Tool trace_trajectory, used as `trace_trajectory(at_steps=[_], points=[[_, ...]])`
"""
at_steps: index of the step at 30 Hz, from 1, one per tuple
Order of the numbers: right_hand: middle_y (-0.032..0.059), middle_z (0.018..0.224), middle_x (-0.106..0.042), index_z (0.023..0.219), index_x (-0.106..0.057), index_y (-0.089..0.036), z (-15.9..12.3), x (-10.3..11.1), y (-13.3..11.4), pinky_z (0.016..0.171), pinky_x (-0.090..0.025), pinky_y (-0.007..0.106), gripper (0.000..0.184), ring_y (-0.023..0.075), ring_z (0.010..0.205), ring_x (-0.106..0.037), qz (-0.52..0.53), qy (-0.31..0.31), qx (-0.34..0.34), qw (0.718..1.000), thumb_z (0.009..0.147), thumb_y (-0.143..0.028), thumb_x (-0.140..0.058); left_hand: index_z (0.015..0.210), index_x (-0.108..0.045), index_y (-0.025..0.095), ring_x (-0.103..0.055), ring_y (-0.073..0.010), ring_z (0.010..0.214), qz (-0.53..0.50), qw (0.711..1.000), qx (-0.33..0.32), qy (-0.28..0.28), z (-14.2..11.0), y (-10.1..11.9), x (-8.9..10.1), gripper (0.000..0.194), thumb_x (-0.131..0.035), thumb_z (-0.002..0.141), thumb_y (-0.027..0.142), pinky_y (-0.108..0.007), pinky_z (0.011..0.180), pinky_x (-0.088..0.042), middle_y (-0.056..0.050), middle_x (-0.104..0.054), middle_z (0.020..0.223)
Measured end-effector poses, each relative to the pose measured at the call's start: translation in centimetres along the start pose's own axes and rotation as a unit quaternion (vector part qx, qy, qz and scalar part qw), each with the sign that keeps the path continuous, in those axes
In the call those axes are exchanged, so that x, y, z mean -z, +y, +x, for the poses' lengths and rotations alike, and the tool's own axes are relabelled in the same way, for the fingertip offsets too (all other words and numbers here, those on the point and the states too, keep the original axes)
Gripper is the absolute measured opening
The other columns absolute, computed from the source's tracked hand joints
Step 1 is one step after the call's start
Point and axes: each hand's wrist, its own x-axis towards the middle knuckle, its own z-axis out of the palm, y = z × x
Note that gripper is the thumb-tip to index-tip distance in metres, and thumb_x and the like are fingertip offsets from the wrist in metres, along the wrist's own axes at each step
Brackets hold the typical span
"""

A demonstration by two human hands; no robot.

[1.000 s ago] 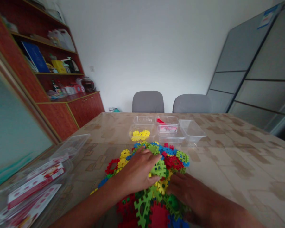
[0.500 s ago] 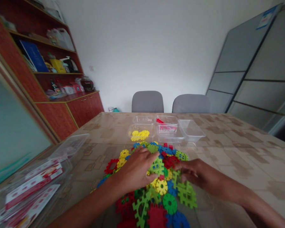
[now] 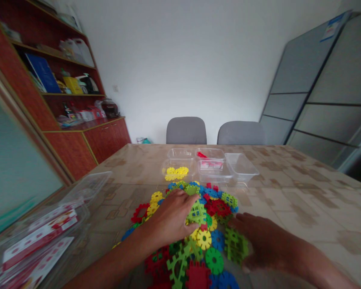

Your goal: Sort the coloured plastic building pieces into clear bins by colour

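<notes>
A heap of plastic building pieces in several colours lies in front of me. My left hand (image 3: 176,214) rests on the heap, thumb and forefinger spread apart beside a light green square lattice piece (image 3: 196,212). Its other fingertips are hidden behind the hand. My right hand (image 3: 258,241) is at the heap's right edge, somewhat blurred. Its fingers and thumb are apart around the near side of green lattice pieces (image 3: 236,245), and no firm grip shows. Close by are a yellow notched disc (image 3: 203,239), a green disc (image 3: 214,260) and a red square piece (image 3: 198,275).
Beyond the heap stand clear plastic boxes, one with yellow discs (image 3: 177,173), another with something red (image 3: 211,164), plus a clear box (image 3: 241,165) on the right. Packaging with printed cards (image 3: 40,237) lies left on the table (image 3: 303,192). Two grey chairs (image 3: 186,130) stand behind.
My right hand has moved nearer to me, from the red pieces to the green lattice pieces, and its fingers have spread. My left hand stays nearly in place.
</notes>
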Motion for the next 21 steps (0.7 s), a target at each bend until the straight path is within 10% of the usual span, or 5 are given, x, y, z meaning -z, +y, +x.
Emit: trace_trajectory(at_steps=[9,21], points=[[0.0106,0.123,-0.063,0.123,-0.059,-0.025,0.6,-2.1,-0.4,0.091,-0.048,0.042,0.073,0.0332,0.108,-0.060,0.003,0.043,0.061,0.997,0.052,-0.013,-0.074,0.123,-0.053,0.017,-0.062,-0.0291,0.104,-0.046,0.996,0.058,0.046,3.0,-1.2,1.2,0.052,-0.069,0.076,0.034,-0.039,0.090,-0.048,-0.010,-0.066,0.114],[0.0098,0.145,-0.046,0.141,-0.042,-0.025,-0.4,1.2,0.2,0.108,-0.036,0.043,0.087,0.0297,0.129,-0.046,0.100,0.030,0.085,0.991,0.059,-0.007,-0.062,0.116,-0.058,0.015,-0.062,-0.0221,0.097,0.005,0.998,0.050,-0.044,17.4,-4.6,0.2,0.029,-0.057,0.094,0.033,-0.043,0.084,-0.052,-0.008,-0.061,0.113]])
